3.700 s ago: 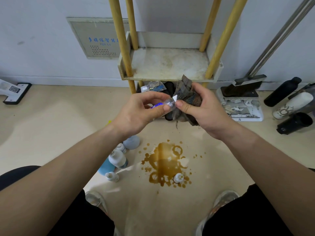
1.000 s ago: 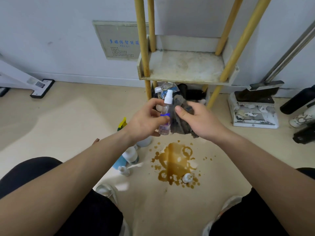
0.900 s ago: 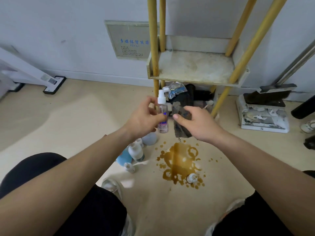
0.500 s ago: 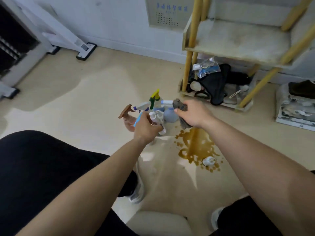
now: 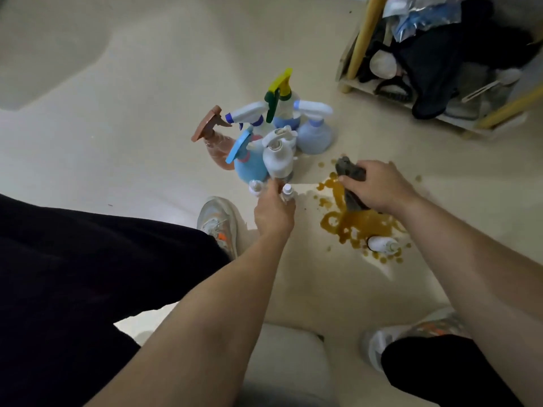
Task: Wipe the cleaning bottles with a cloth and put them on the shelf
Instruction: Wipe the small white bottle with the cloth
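Utility corner — spray bottles, cluttered shelf

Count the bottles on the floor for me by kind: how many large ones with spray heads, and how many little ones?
Large spray or pump bottles, upright: 6
Small bottles, upright: 2
Small bottle lying in the brown spill: 1
Total: 9

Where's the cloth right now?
Head view, right of centre: the cloth is gripped in the right hand over the brown spill, right of the spray bottles.
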Available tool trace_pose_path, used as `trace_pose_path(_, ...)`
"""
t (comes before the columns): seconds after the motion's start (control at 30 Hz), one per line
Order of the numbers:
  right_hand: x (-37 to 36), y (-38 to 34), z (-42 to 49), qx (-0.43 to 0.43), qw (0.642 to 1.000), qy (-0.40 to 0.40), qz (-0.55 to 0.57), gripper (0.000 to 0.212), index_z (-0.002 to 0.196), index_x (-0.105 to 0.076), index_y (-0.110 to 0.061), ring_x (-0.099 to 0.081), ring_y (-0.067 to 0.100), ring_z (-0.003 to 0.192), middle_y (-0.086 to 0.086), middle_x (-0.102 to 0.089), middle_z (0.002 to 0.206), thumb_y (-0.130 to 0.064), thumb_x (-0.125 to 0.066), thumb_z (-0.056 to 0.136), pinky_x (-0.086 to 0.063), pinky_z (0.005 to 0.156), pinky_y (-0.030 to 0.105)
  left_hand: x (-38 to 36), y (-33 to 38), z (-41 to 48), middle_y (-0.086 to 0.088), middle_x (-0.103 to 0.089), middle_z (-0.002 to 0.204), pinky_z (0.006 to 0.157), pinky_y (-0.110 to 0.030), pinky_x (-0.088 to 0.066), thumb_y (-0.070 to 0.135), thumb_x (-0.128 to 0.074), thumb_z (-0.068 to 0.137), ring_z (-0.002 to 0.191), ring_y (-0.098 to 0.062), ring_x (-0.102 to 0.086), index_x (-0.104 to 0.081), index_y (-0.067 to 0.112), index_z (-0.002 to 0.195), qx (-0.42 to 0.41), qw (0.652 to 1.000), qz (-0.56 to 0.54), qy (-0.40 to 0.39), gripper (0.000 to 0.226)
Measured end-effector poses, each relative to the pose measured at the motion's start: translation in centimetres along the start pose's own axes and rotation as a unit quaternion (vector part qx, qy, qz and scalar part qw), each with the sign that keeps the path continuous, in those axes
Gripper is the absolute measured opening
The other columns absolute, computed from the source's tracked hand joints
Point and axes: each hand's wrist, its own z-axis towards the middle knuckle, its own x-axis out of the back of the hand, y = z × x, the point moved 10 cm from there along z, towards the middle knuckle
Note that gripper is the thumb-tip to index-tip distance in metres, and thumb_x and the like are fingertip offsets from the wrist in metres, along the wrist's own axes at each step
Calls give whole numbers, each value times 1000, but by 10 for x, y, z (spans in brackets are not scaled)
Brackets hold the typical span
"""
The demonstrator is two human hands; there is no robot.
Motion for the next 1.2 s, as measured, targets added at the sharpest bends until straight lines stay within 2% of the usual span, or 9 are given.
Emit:
trace_pose_path(0.13, -6, 38, 10, -36, 999, 1, 14, 27, 87, -59, -20, -55, 18, 74, -1, -59, 82, -45, -61, 98, -36, 57, 30, -21, -17, 9, 3, -66, 96, 69, -33, -43, 22, -64, 92, 84, -23, -62, -51, 26, 101, 24, 1000, 7, 15, 16)
trace_pose_path(0.23, -1, 58, 15, -50, 998, 18, 26, 30, 101, -67, -18, -60, 24, 80, 4, -67, 92, -47, -60, 97, -45, 64, 33, -26, -21, 14, 1, -66, 99, 69, -32, -42, 23, -62, 93, 83, -22, -60, -51, 24, 104, 33, 999, 16, 19, 16)
trace_pose_path(0.3, 2, 66, 14, -53, 997, 25, 46, 27, 105, -67, -20, -60, 24, 79, 4, -67, 93, -46, -61, 98, -43, 59, 29, -28, -21, 17, 0, -66, 102, 69, -33, -41, 25, -60, 95, 85, -22, -60, -50, 24, 108, 31, 999, 18, 13, 16)
trace_pose_path(0.43, 9, 75, 8, -56, 996, 33, 59, 21, 99, -64, -24, -59, 16, 72, -4, -62, 83, -45, -61, 98, -38, 49, 25, -28, -24, 15, 0, -66, 112, 75, -33, -45, 30, -63, 96, 97, -24, -64, -50, 24, 119, 41, 999, 17, -12, 26)
trace_pose_path(0.57, 23, 74, -2, -62, 995, 47, 56, 30, 92, -65, -17, -58, 18, 71, 2, -64, 83, -46, -62, 97, -40, 55, 30, -22, -38, -5, 2, -60, 134, 93, -40, -52, 33, -69, 92, 116, -24, -62, -47, 25, 136, 82, 995, 28, -40, 50)
trace_pose_path(0.7, 43, 70, -20, -60, 994, 67, 68, 35, 88, -63, -12, -59, 22, 67, 7, -64, 82, -46, -62, 96, -41, 51, 29, -25, -39, -32, 1, -60, 135, 93, -43, -55, 37, -67, 93, 115, -24, -61, -48, 22, 136, 91, 991, 67, -78, 49)
trace_pose_path(0.83, 60, 81, -45, -68, 992, 80, 75, 31, 85, -61, -17, -60, 20, 68, 3, -63, 80, -46, -61, 96, -41, 46, 26, -60, 7, -61, 4, -63, 123, 94, -39, -55, 37, -70, 92, 106, -18, -62, -57, 26, 124, -27, 978, 93, -186, 36)
trace_pose_path(0.93, 69, 107, -68, -89, 988, 95, 88, 30, 82, -58, -20, -59, 18, 70, 0, -60, 79, -46, -61, 97, -39, 44, 25, -92, 53, -88, 3, -64, 117, 89, -34, -51, 36, -76, 85, 105, -20, -61, -60, 24, 121, -141, 954, 125, -233, 41)
trace_pose_path(1.2, 62, 203, -117, -173, 968, 113, 144, 30, 84, -60, -17, -59, 20, 68, 1, -61, 78, -43, -59, 99, -40, 45, 25, -171, 92, -127, -2, -52, 140, 92, -42, -50, 27, -79, 80, 121, -28, -55, -46, 25, 143, -261, 892, 191, -315, 72)
